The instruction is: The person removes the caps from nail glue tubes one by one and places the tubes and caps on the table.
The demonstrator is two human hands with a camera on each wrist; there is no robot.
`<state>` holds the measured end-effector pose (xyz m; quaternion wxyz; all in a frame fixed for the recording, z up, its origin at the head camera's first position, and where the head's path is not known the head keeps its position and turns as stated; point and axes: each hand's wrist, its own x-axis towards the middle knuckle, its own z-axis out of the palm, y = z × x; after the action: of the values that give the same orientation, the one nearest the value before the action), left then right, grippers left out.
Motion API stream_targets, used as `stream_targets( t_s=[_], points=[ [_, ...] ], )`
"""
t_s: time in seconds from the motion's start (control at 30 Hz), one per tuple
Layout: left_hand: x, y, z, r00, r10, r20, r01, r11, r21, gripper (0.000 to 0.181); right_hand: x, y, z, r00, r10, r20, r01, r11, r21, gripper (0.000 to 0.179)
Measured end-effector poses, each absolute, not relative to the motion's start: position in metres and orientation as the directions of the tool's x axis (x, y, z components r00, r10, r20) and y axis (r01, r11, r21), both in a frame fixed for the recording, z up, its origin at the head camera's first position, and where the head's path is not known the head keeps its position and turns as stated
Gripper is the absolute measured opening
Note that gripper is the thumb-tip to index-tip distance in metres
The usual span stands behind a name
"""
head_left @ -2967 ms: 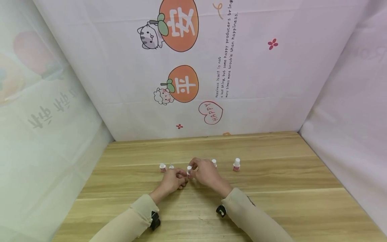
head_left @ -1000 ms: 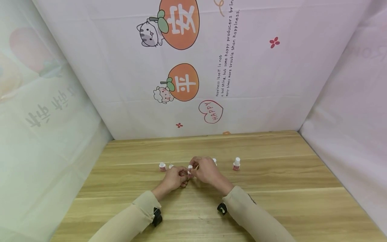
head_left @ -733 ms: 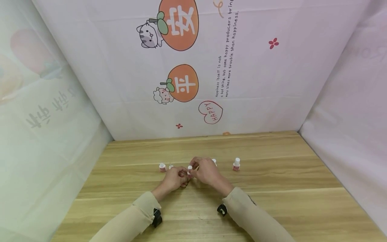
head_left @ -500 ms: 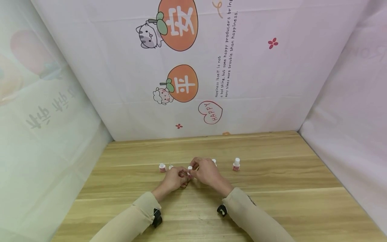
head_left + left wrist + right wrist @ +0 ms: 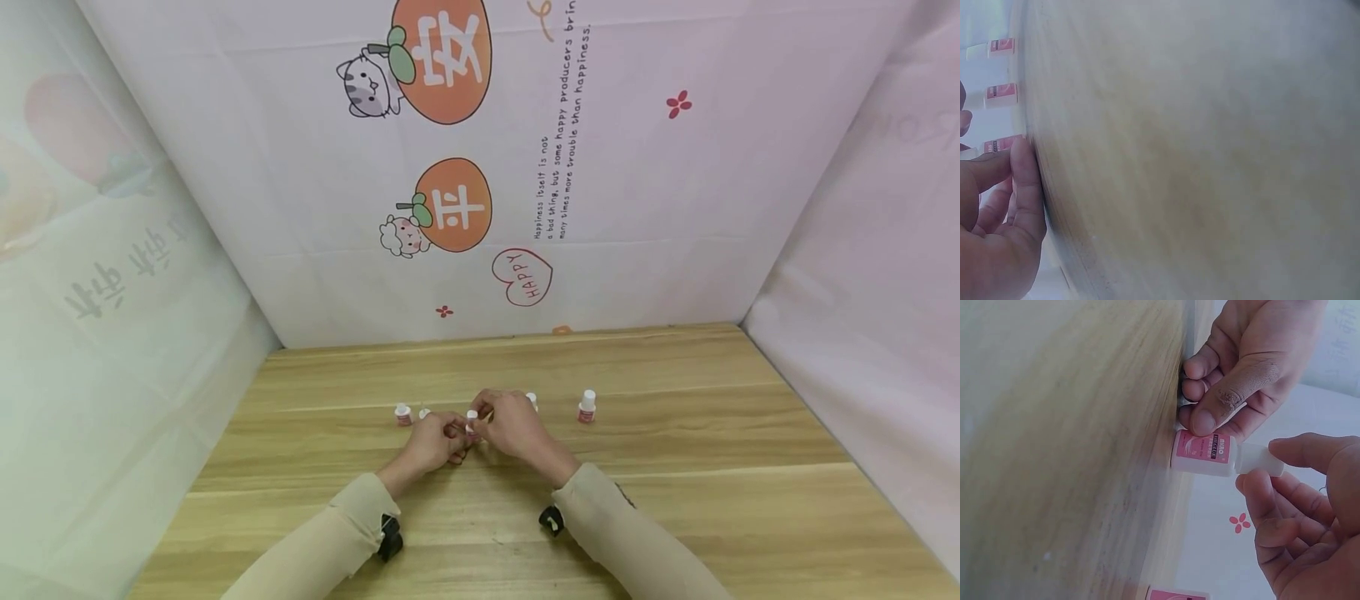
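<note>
A small glue bottle (image 5: 1205,461) with a pink label and white cap (image 5: 1259,459) stands upright on the table between both hands. My left hand (image 5: 429,442) pinches the lower body, thumb across the label edge in the right wrist view. The thumb and fingers of my right hand (image 5: 515,423) grip its cap from either side. A thin white sliver (image 5: 1239,412) shows behind the left thumb; what it is I cannot tell. Only the label edge of the held bottle (image 5: 999,144) appears in the left wrist view, beside the left hand (image 5: 1007,231).
On the wooden table (image 5: 480,508), similar bottles stand in a row: a far-left bottle (image 5: 403,415), a partly hidden bottle (image 5: 424,413) behind the left hand, another (image 5: 532,402) behind the right hand, and a far-right bottle (image 5: 587,407). White printed cloth (image 5: 637,208) encloses the back and sides.
Compared with three seconds ago, the left hand has shifted slightly right, closer against the bottle. Over the last second both hands stay nearly still.
</note>
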<state>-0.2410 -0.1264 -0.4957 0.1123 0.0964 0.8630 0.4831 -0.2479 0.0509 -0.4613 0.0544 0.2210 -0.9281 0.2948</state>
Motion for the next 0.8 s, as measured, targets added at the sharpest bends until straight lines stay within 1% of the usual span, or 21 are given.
stream_targets(
  t_s=[0.2, 0.47, 0.7, 0.8],
  points=[
    [-0.2419, -0.1275, -0.4954, -0.954, 0.286, -0.088, 0.070, 0.499, 0.864, 0.018, -0.2485, 0.0508, -0.4613, -0.914, -0.344, 0.213, -0.403, 0.725, -0.559, 0.012],
    [-0.2421, -0.1273, -0.4940, -0.952, 0.290, -0.095, 0.066, 0.500, 0.863, 0.017, -0.2486, 0.0518, -0.4603, -0.900, -0.375, 0.223, -0.434, 0.723, -0.537, 0.011],
    [-0.2416, -0.1268, -0.4946, -0.952, 0.288, -0.105, 0.053, 0.493, 0.868, 0.017, -0.2486, 0.0511, -0.4588, -0.911, -0.354, 0.212, -0.409, 0.713, -0.570, 0.016],
    [-0.2409, -0.1269, -0.4946, -0.950, 0.289, -0.115, 0.041, 0.485, 0.874, 0.016, -0.2478, 0.0511, -0.4580, -0.913, -0.356, 0.202, -0.404, 0.710, -0.577, 0.014]
  ],
)
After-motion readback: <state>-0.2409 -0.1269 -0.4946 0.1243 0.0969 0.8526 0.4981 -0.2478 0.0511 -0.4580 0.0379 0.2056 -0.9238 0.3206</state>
